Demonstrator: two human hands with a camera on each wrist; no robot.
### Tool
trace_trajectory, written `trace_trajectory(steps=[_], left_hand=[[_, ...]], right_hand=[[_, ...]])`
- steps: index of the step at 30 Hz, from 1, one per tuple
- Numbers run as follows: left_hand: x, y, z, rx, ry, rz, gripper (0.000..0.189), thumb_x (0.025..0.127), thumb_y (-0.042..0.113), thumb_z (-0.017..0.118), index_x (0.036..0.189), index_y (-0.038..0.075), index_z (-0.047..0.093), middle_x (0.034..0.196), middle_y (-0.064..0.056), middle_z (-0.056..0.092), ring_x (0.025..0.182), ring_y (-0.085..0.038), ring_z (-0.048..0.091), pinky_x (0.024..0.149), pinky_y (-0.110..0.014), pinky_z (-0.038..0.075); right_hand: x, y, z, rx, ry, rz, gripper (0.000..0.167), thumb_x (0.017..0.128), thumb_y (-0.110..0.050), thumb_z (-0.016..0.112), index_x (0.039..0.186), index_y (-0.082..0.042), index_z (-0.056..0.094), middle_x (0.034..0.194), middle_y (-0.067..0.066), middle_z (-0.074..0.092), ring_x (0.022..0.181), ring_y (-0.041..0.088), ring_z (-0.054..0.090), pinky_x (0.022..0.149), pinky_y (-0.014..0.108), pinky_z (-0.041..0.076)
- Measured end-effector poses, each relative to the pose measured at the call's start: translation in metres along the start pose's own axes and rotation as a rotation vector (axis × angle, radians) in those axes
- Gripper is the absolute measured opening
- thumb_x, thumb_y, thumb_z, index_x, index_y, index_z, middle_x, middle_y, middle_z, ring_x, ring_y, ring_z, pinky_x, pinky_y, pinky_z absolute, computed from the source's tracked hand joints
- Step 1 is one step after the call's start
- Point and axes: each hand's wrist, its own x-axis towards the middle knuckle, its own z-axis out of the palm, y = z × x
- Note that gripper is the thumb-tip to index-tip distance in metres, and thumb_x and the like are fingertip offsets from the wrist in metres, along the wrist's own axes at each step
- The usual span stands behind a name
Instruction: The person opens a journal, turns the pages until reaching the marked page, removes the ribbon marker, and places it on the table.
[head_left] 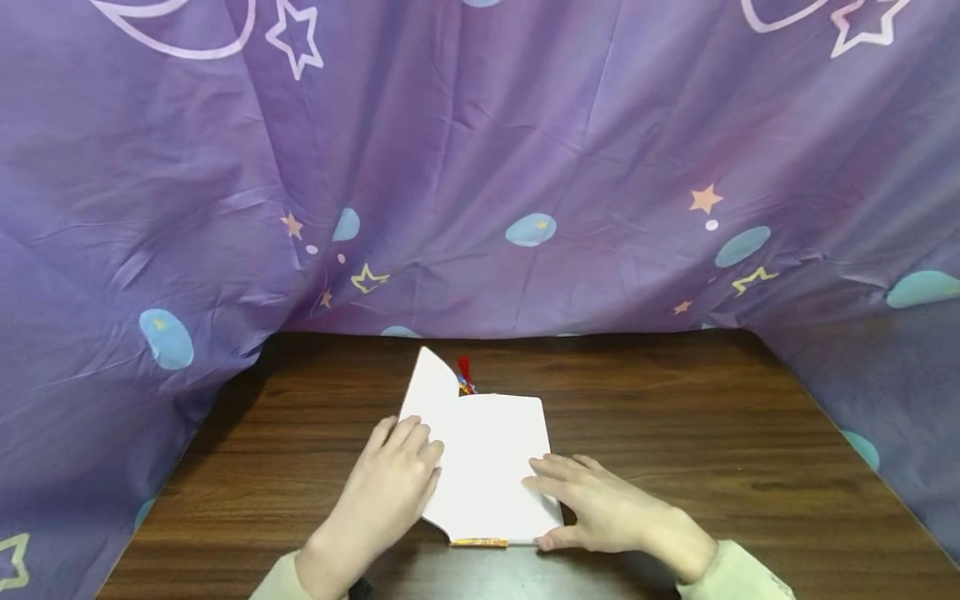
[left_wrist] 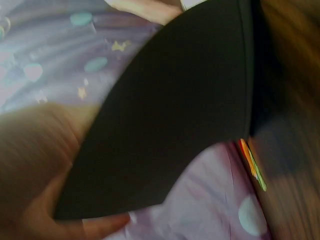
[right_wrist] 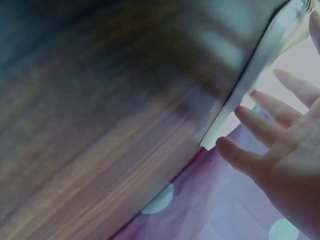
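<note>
An open notebook (head_left: 495,467) with blank white pages lies on the table, its left side lifted and curving up. My left hand (head_left: 396,467) rests its fingers on the inner side of that raised part. The left wrist view shows the dark outside of the cover (left_wrist: 165,105), with the hand (left_wrist: 40,165) partly hidden behind it and no finger seen on the outer face. On the right page's outer edge, the spread fingers of my right hand (head_left: 600,504) touch the notebook, the thumb near its lower corner. A red tassel (head_left: 464,367) sticks out past the top edge.
An orange-yellow strip (head_left: 478,542) shows at the notebook's lower edge. Dark wood grain covers the table (head_left: 675,400). A purple cloth (head_left: 480,167) with stars and blue spots hangs behind it and along both sides.
</note>
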Motion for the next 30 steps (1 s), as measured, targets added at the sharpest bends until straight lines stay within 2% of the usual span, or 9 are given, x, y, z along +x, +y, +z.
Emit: trace_trajectory(steps=[5,9,12,16,19,21,24,27,30], left_hand=[[0.007,-0.015,0.008,-0.097,0.021,0.042,0.013,0.082,0.017,0.075,0.092,0.010,0.070,0.097,-0.005,0.060,0.107,-0.027,0.057,0.108,-0.047,0.038],[0.008,-0.021,0.013,-0.149,-0.013,0.033,0.017,0.086,0.017,0.071,0.100,0.009,0.071,0.115,-0.011,0.064,0.123,-0.032,0.052,0.113,-0.048,0.032],[0.007,-0.022,0.016,-0.171,-0.044,0.005,0.025,0.089,0.019,0.068,0.109,0.006,0.071,0.129,-0.017,0.060,0.131,-0.036,0.046,0.115,-0.048,0.026],[0.006,-0.023,0.020,-0.179,-0.073,-0.025,0.031,0.091,0.021,0.066,0.117,0.005,0.069,0.136,-0.020,0.055,0.134,-0.037,0.042,0.116,-0.048,0.023],[0.004,-0.024,0.020,-0.185,-0.093,-0.038,0.033,0.092,0.022,0.064,0.120,0.005,0.067,0.138,-0.020,0.053,0.135,-0.037,0.041,0.116,-0.049,0.024],[0.004,-0.024,0.020,-0.188,-0.098,-0.043,0.034,0.092,0.022,0.064,0.122,0.005,0.067,0.138,-0.019,0.053,0.135,-0.037,0.041,0.116,-0.050,0.024],[0.005,-0.025,0.020,-0.192,-0.095,-0.045,0.034,0.092,0.021,0.064,0.122,0.004,0.066,0.137,-0.019,0.054,0.135,-0.037,0.041,0.116,-0.049,0.025],[0.006,-0.025,0.021,-0.188,-0.093,-0.041,0.032,0.092,0.021,0.064,0.120,0.004,0.067,0.137,-0.019,0.054,0.134,-0.037,0.042,0.116,-0.049,0.025],[0.006,-0.025,0.021,-0.184,-0.089,-0.038,0.032,0.092,0.021,0.064,0.119,0.005,0.068,0.136,-0.018,0.055,0.134,-0.036,0.043,0.116,-0.049,0.024]], right_hand=[[0.001,0.001,-0.001,0.022,0.020,0.001,0.069,0.083,-0.062,0.064,0.133,-0.016,0.059,0.138,0.009,0.055,0.129,0.029,0.048,0.105,0.056,0.037],[0.003,0.002,-0.003,0.019,0.044,-0.019,0.067,0.084,-0.064,0.061,0.130,-0.017,0.061,0.134,0.007,0.059,0.125,0.030,0.052,0.102,0.055,0.041],[0.004,0.003,-0.005,0.013,0.068,-0.049,0.061,0.085,-0.063,0.059,0.125,-0.017,0.065,0.129,0.005,0.062,0.122,0.030,0.054,0.100,0.055,0.043],[0.005,0.004,-0.007,0.005,0.098,-0.090,0.047,0.089,-0.057,0.060,0.115,-0.019,0.070,0.116,-0.007,0.067,0.117,0.027,0.057,0.098,0.055,0.044],[0.007,0.003,-0.004,-0.019,0.178,-0.174,0.028,0.091,-0.047,0.063,0.097,-0.022,0.073,0.095,-0.019,0.066,0.104,0.016,0.061,0.093,0.049,0.048],[0.008,0.003,-0.003,-0.037,0.255,-0.240,0.018,0.092,-0.040,0.065,0.085,-0.023,0.070,0.083,-0.020,0.062,0.090,0.010,0.061,0.085,0.044,0.052],[0.011,0.001,-0.002,-0.042,0.364,-0.288,0.017,0.091,-0.032,0.069,0.075,-0.025,0.065,0.073,-0.020,0.054,0.077,0.003,0.057,0.076,0.036,0.053],[0.012,-0.001,-0.002,-0.028,0.413,-0.254,0.019,0.090,-0.034,0.069,0.074,-0.025,0.064,0.077,-0.019,0.055,0.074,0.000,0.052,0.069,0.029,0.050],[0.013,-0.005,-0.002,-0.035,0.421,-0.151,0.022,0.089,-0.044,0.066,0.081,-0.024,0.068,0.086,-0.017,0.057,0.076,0.000,0.050,0.066,0.027,0.049]])
